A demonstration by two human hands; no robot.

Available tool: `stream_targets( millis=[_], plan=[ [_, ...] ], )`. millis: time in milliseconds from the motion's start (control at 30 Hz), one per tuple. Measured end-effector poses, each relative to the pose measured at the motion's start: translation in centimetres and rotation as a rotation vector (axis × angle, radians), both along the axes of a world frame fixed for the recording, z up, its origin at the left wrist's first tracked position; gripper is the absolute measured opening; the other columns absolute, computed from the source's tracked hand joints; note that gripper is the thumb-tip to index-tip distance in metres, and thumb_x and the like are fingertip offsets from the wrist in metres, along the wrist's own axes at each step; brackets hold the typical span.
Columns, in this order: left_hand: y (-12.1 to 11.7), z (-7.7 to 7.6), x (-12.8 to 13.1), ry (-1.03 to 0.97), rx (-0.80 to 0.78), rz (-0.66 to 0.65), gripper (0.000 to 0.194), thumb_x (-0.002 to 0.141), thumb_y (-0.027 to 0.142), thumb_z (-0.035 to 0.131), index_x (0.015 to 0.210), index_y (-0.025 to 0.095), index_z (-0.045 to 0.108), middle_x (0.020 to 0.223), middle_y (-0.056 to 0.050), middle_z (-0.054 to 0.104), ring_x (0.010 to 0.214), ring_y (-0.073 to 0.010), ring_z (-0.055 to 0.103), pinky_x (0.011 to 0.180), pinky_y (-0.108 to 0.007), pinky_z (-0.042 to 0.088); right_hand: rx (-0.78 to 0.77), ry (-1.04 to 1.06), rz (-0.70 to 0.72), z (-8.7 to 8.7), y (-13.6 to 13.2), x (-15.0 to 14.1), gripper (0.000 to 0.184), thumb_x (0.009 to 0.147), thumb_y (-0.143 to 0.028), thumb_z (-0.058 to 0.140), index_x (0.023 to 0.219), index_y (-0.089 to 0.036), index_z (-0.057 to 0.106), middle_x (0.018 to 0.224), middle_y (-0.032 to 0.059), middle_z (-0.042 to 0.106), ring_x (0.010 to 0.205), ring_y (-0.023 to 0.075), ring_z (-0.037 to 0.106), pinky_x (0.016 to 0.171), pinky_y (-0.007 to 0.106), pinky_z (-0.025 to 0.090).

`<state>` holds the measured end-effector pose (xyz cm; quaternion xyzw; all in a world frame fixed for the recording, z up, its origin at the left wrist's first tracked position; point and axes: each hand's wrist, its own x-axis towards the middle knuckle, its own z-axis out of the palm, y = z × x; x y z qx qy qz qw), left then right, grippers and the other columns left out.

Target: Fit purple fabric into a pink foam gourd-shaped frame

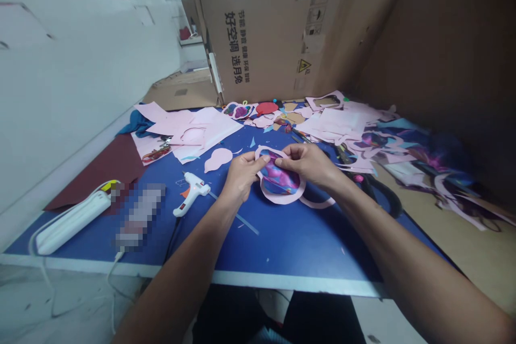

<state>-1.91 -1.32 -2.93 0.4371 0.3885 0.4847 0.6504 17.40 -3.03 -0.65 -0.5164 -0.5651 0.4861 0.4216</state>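
Both hands grip one craft piece, a rounded pink frame with shiny blue and purple patterned fabric inside (280, 176). My left hand (244, 172) pinches its left edge between thumb and fingers. At its upper right, my right hand (304, 164) presses thumb and fingers together on the rim. The piece is held up over the blue table (290, 247). Partly under my right forearm lies a pink ring-shaped strip (320, 203). A pink gourd-shaped cutout (219, 159) rests left of my left hand. The white hot glue gun (191, 193) lies further left, a clear glue stick (242, 219) beside it.
A white power strip (74, 220) and a pixelated object (141, 212) with a cable lie at left, near a maroon sheet (100, 172). Pink sheets (201, 129) and scraps (346, 123) cover the back. A large cardboard box (274, 32) stands behind.
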Motion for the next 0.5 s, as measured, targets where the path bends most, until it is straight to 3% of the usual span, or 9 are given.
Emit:
stream_targets(
  millis=[500],
  plan=[
    [0.01,-0.36,0.13,0.023,0.029,0.034,0.036,0.066,0.042,0.1,0.075,0.015,0.079,0.071,-0.005,0.076,0.06,-0.0141,0.065,0.062,-0.028,0.053,-0.042,-0.008,0.023,-0.04,-0.07,0.02,0.051,0.062,-0.059,0.1,0.075,-0.02,0.07,0.063,-0.001,0.068,0.052,0.0124,0.053,0.049,0.026,0.04]
  ],
)
